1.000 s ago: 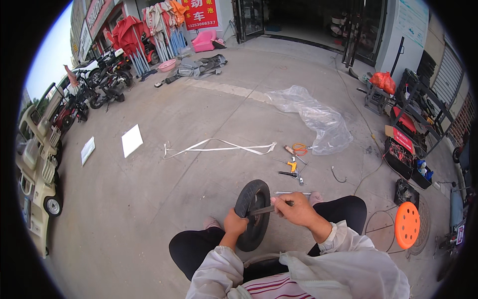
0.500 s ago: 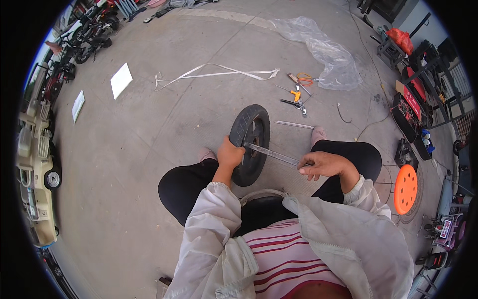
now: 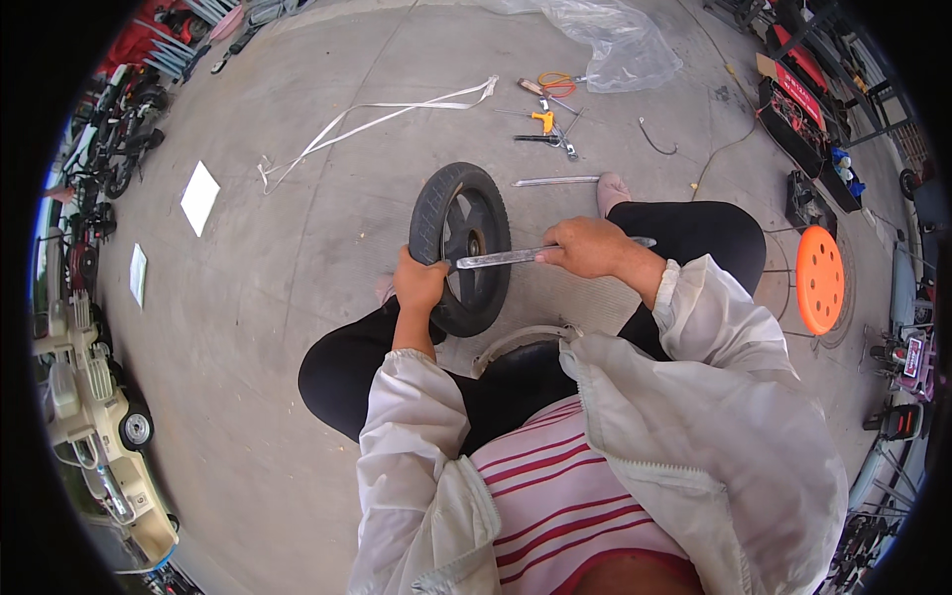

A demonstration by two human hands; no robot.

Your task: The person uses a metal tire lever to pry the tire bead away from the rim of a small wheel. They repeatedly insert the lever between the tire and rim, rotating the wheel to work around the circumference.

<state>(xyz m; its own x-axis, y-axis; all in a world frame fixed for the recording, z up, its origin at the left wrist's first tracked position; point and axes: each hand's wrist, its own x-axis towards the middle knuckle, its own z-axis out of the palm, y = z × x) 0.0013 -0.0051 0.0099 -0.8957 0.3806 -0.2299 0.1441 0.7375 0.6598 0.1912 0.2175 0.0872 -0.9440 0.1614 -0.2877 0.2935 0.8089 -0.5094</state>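
A small black wheel with its tyre (image 3: 428, 213) stands upright between my knees, its hub side turned toward the right. My left hand (image 3: 420, 281) is closed around the near left part of the tyre. My right hand (image 3: 595, 246) grips a flat metal tyre lever (image 3: 506, 258) from above, around its middle. The lever's left tip is at the tyre's edge beside my left fingers; whether it sits under the bead I cannot tell. Its other end sticks out past my right wrist. A second metal bar (image 3: 555, 181) lies on the ground by my right shoe.
Beyond the wheel lie several hand tools, one a yellow-handled tool (image 3: 543, 121), a white strap (image 3: 367, 114) and clear plastic sheeting (image 3: 635, 55). To the right are an orange stool (image 3: 819, 280) and an open toolbox (image 3: 793, 124). A beige vehicle (image 3: 109, 416) stands at the left.
The wheel has turned to show more of its hub face. My right hand has risen with the lever, which lies more level and now shows beyond the hand. The view has shifted.
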